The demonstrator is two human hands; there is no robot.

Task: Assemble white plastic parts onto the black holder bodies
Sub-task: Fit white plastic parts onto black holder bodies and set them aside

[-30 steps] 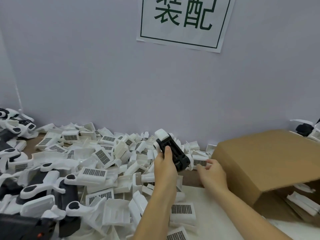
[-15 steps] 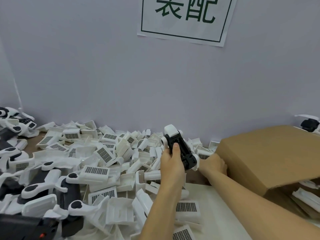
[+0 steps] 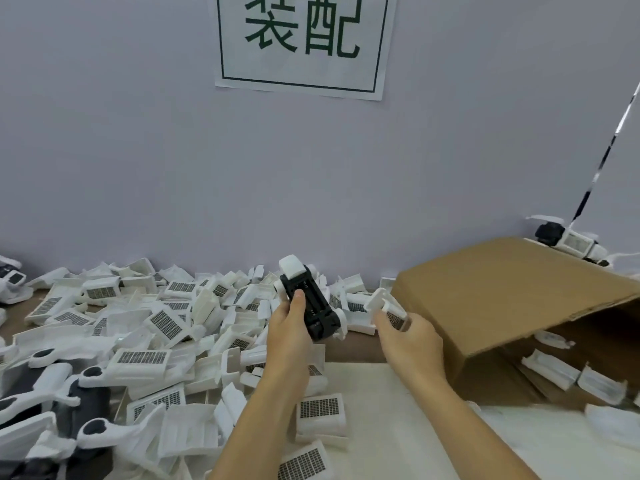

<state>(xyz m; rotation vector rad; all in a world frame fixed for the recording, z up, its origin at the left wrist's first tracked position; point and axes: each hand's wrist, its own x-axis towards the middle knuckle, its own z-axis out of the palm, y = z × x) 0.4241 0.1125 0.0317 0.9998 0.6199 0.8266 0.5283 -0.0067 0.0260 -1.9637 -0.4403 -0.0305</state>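
1. The left hand (image 3: 289,329) grips a black holder body (image 3: 311,306) raised above the counter (image 3: 363,349), thumb pressed along its top, fingers curled under.
2. The right hand (image 3: 410,337), at 3 o'clock of the holder and just apart from it, pinches a white plastic part (image 3: 382,303) in its fingers.
3. A heap of white parts (image 3: 145,355) spreads toward 9 o'clock.
4. A tipped cardboard box (image 3: 512,289) lies at 3 o'clock of the right hand.

I see black holder body (image 3: 313,306) with white cap, white parts (image 3: 142,358) with dark grid patches, brown cardboard box (image 3: 502,289), green-lettered white sign (image 3: 301,43).
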